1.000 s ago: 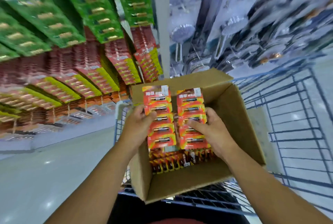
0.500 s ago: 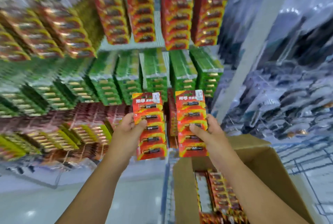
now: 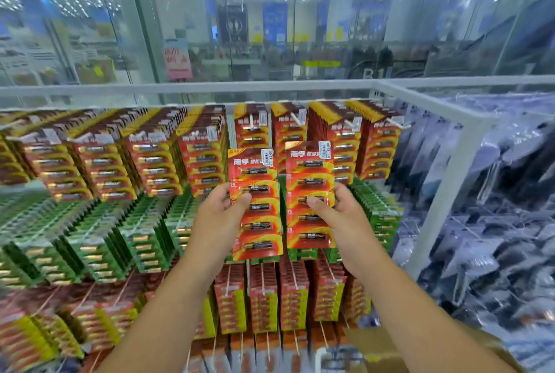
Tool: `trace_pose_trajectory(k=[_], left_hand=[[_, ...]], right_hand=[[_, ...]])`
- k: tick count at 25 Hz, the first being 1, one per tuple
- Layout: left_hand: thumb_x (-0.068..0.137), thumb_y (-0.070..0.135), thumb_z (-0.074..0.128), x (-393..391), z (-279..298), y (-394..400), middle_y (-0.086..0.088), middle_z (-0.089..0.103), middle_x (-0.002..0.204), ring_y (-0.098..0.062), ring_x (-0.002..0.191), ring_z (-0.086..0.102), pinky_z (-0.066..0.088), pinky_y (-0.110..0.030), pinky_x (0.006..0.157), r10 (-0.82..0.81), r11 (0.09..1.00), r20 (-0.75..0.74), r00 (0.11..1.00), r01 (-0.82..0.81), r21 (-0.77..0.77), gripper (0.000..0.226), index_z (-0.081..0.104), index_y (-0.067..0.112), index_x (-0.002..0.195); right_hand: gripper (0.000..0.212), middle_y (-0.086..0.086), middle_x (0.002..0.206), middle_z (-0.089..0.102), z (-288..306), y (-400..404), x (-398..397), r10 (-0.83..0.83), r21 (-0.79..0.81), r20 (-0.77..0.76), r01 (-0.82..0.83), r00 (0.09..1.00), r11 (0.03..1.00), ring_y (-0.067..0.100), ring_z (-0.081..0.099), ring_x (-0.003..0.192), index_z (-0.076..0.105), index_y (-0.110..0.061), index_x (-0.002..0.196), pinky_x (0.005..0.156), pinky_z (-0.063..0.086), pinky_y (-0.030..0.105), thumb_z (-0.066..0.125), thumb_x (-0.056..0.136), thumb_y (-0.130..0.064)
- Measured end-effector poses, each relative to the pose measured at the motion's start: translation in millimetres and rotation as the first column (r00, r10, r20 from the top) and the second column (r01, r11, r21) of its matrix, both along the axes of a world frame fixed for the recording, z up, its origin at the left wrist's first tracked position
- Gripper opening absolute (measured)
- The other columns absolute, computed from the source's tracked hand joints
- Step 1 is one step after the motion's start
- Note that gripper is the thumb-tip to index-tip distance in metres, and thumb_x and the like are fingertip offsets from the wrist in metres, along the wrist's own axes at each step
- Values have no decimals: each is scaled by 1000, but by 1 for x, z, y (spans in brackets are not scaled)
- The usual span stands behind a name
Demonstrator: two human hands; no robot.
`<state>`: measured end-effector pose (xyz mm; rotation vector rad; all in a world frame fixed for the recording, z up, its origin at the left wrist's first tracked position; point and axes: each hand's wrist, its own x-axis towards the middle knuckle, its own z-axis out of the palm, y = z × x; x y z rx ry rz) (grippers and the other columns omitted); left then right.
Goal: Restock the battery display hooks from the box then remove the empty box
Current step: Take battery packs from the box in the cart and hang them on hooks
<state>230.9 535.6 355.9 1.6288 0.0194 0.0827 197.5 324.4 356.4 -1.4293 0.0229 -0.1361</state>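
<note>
Left hand (image 3: 220, 216) pinches one glossy red blister strip (image 3: 256, 204) of batteries, right hand (image 3: 345, 216) grips another strip (image 3: 310, 195), both upright before the packed top hooks (image 3: 300, 120); cardboard box (image 3: 375, 348) corner sits lower right.

Left hand (image 3: 220, 216) and right hand (image 3: 345, 213) each hold a battery card upright, left card (image 3: 255, 204) just beside right card (image 3: 310, 195), both before the top hook row (image 3: 300, 126), further hung rows (image 3: 270, 297) below the hands, box corner (image 3: 375, 348) under the right forearm.
</note>
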Motion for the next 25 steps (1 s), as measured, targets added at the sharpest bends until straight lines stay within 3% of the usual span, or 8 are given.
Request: trace_pose_trajectory(k=[5, 9, 11, 16, 19, 22, 24, 25], left_hand=[[103, 40, 62, 24, 24, -5, 12, 77, 113, -14, 106, 75, 63, -45, 87, 46, 999, 46, 998, -45, -26, 22, 66, 34, 124], [73, 75, 64, 43, 20, -4, 11, 69, 134, -19, 124, 66, 58, -52, 97, 48, 999, 77, 996, -48, 1, 76, 57, 40, 140], [63, 82, 62, 56, 14, -4, 10, 66, 138, -20, 127, 65, 58, -53, 97, 49, 999, 62, 997, -50, 4, 88, 55, 42, 142], [64, 81, 63, 64, 20, -8, 9, 68, 136, -23, 123, 67, 58, -53, 96, 15, 999, 51, 999, -13, -35, 85, 56, 42, 140], [81, 68, 66, 63, 28, -9, 9, 72, 128, -20, 117, 70, 60, -52, 92, 23, 998, 32, 999, -21, -60, 62, 61, 36, 135], [80, 69, 65, 70, 28, -11, 8, 72, 129, -21, 118, 70, 60, -52, 92, 31, 997, 37, 999, -29, -65, 65, 61, 35, 136], [76, 71, 65, 79, 25, -11, 5, 68, 137, -22, 125, 66, 58, -53, 98, 16, 999, 43, 999, -14, -38, 76, 57, 34, 142], [83, 65, 66, 79, 27, -14, 2, 63, 144, -24, 130, 62, 55, -53, 103, 9, 1000, 47, 999, -8, -28, 74, 53, 31, 148]], right_hand=[[20, -21, 99, 74, 29, 4, 25, -6, -24, 10, 7, 1000, 1000, -7, 73, 81, 61, -38, 112, 53, 52, 10, 66, 102, -22], [26, -13, 110, 76, 32, 6, 40, -58, -28, 17, 58, 998, 998, 6, 76, 93, 61, -34, 125, 74, 64, 31, 67, 101, -27], [30, -10, 115, 76, 29, 6, 45, -75, -19, 7, 75, 997, 997, 12, 76, 99, 60, -32, 130, 83, 64, 42, 68, 101, -27], [25, -16, 113, 71, 33, 7, 51, -50, 12, -3, 50, 999, 999, 2, 71, 96, 59, -38, 123, 76, 59, 29, 67, 102, -27], [23, -16, 110, 70, 36, 10, 56, -60, 13, -24, 60, 998, 998, -3, 70, 89, 58, -37, 122, 73, 60, 28, 65, 102, -28], [29, -8, 131, 68, 36, 13, 63, -83, -19, -45, 82, 996, 996, 13, 69, 110, 54, -31, 132, 86, 59, 36, 62, 104, -32], [44, -9, 149, 53, 36, 12, 69, -88, -34, -69, 86, 994, 996, 20, 56, 131, 46, -29, 147, 104, 48, 42, 57, 106, -38], [42, -11, 145, 54, 35, 11, 73, -113, -55, -90, 108, 990, 993, 19, 55, 129, 47, -26, 146, 105, 45, 41, 54, 106, -41]])
